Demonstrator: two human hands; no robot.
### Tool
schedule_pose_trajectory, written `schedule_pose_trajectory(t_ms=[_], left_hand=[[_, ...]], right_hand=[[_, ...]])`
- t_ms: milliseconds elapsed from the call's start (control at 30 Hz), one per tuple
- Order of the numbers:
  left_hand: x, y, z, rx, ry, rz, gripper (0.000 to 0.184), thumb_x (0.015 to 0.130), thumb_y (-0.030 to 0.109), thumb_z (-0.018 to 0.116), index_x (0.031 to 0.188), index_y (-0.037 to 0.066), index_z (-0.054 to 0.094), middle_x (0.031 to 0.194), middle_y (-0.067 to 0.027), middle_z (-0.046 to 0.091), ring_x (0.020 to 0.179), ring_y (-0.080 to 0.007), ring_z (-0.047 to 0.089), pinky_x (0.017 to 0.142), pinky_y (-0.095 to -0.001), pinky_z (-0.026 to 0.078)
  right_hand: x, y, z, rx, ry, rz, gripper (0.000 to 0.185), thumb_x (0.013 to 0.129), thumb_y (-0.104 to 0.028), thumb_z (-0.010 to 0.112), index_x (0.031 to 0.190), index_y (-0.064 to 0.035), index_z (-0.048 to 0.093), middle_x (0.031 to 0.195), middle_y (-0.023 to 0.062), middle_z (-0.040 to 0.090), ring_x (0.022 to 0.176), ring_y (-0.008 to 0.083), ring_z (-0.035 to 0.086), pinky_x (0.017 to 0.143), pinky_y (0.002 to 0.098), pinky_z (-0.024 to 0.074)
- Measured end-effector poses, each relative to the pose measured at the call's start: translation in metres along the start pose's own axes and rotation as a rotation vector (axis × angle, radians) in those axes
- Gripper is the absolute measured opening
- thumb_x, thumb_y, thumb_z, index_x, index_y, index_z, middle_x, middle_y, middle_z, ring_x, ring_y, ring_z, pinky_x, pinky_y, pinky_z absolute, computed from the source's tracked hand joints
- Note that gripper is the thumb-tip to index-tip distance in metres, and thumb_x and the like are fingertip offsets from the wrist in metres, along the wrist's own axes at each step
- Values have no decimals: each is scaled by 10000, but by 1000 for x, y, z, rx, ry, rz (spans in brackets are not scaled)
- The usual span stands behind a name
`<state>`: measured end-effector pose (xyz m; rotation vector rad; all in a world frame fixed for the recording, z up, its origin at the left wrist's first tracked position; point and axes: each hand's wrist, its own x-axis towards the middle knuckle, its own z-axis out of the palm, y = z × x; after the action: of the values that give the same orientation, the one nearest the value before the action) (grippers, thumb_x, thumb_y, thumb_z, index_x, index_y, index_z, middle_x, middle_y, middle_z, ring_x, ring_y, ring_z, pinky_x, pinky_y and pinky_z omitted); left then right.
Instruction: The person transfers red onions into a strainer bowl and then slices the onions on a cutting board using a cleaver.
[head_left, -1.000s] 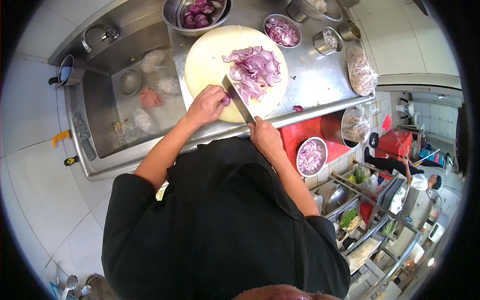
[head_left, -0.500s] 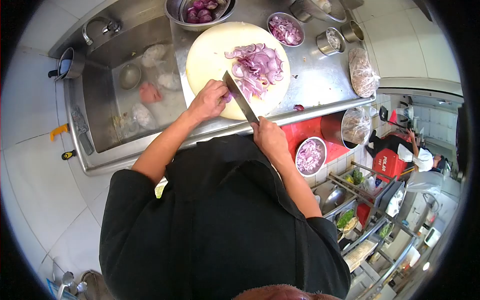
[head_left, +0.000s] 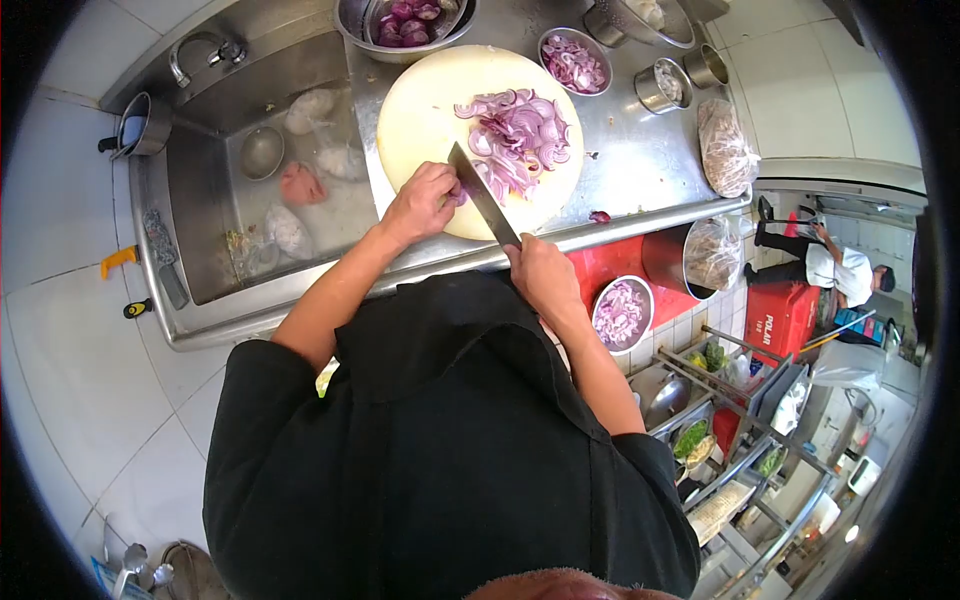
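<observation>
Left hand (head_left: 425,200) sat low on the left part of the round cutting board (head_left: 415,110), fingers bunched and pinching a small onion piece (head_left: 460,194), most of it hidden beneath them. Right hand (head_left: 542,268) was at the board's near edge, fingers wrapped round the handle of a knife (head_left: 486,204). Blade slanted across the board, just beside the left fingertips; whether it touched the onion could not be told. Onion slices (head_left: 520,135) lay heaped on the blade's other side.

Main hazard, in my judgement: a nick to the left fingers. Likely causes: a slick, short piece rolling under the grip, or fingertips straying past the blade's flat. Lesser hazard: slices spilling onto the table (head_left: 635,150), should the knife sweep the loose heap outward. Board lay near the table's front rail (head_left: 640,213); a shove might tip scraps over.
</observation>
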<state>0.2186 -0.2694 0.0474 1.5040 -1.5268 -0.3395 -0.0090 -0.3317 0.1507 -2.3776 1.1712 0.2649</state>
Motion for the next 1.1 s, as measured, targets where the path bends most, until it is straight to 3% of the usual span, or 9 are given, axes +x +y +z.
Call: schedule_pose_trajectory(t_ms=[133,633,733,867,967,1100], left_hand=[[-6,-1,3,1,5,-18,174,721,-31,682,862,31,601,967,-126,613,957,-343,593,855,-422,502],[-9,-4,6,-6,51,-23,196,736,-24,692,916,29,636,1027,-146,622,993,-350,599,882,-421,500],[-15,-6,8,3,68,-22,192,743,-19,697,920,27,638,1032,-148,625,1004,-345,602,885,-420,501],[-7,5,5,5,72,-67,183,759,-8,701,931,14,643,1005,-151,619,989,-343,606,883,-428,507],[0,10,0,101,-2,-85,194,813,81,715,984,7,663,972,-159,644,979,-364,625,903,-426,506],[13,25,5,364,-171,-341,259,842,197,725,1036,29,691,906,-143,659,909,-360,654,840,-449,535]], right_hand=[[10,3,25,12,-61,61,339,997,-305,619,979,32,654,847,300,693,841,491,688,747,571,548],[-3,-3,-10,-7,-66,35,330,1006,-300,604,980,21,674,867,304,705,839,476,709,770,564,566],[10,7,24,35,-76,17,344,998,-310,616,994,28,677,871,302,706,851,474,710,779,558,566],[22,19,16,49,-79,25,383,984,-347,631,1018,31,679,920,295,712,902,472,706,817,553,562],[30,26,6,33,-75,81,402,982,-371,623,1032,24,680,987,287,716,968,467,696,858,555,551],[32,31,8,44,-14,72,389,996,-358,603,1033,22,678,973,293,712,950,473,692,860,559,547]])
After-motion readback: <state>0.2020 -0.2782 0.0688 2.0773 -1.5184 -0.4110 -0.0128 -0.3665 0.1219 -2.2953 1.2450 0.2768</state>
